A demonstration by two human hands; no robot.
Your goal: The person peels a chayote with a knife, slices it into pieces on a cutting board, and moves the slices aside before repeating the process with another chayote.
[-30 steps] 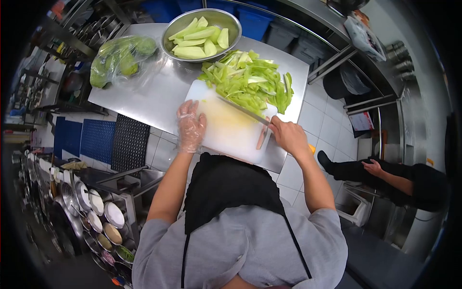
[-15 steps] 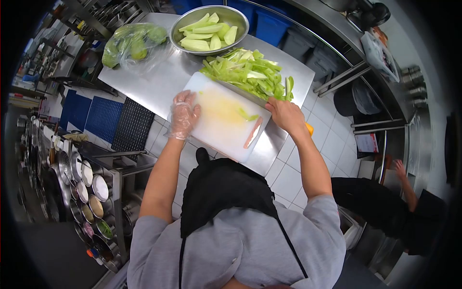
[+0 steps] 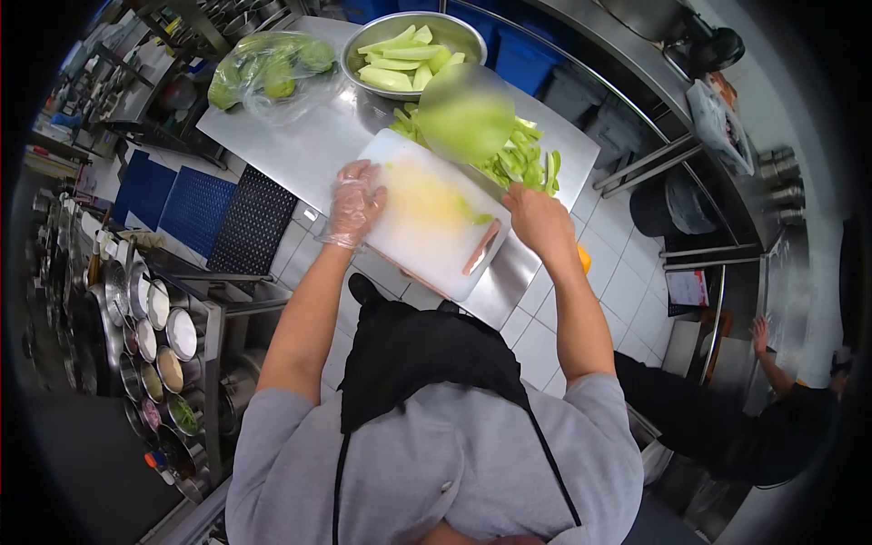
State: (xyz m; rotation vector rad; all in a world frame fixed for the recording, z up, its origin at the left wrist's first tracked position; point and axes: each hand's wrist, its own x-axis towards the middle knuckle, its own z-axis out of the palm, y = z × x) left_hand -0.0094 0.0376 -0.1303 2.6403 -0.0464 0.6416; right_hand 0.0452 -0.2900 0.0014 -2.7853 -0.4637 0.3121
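A white cutting board (image 3: pixel 422 241) lies at a slant on the steel table, with yellowish stains and a few green bits on it. My left hand (image 3: pixel 356 205), in a clear plastic glove, rests at the board's left edge with thumb and fingers apart. My right hand (image 3: pixel 539 221), bare, is closed around the handle of a knife (image 3: pixel 488 184). The blade lies along the board's far edge, against a heap of pale green vegetable strips (image 3: pixel 518 165). A round blurred patch hides much of the heap and part of the blade.
A metal bowl (image 3: pixel 480 45) of long pale green pieces stands at the back of the steel table (image 3: pixel 272 150). Green vegetables in a clear bag (image 3: pixel 277 77) lie to its left. Another person (image 3: pixel 763 427) is at the right. Metal containers (image 3: pixel 182 336) stand at the left.
The view has shifted slightly, and a round blurred patch now covers part of the strips. Both hands keep about the same places relative to the board. The other person's position has changed.
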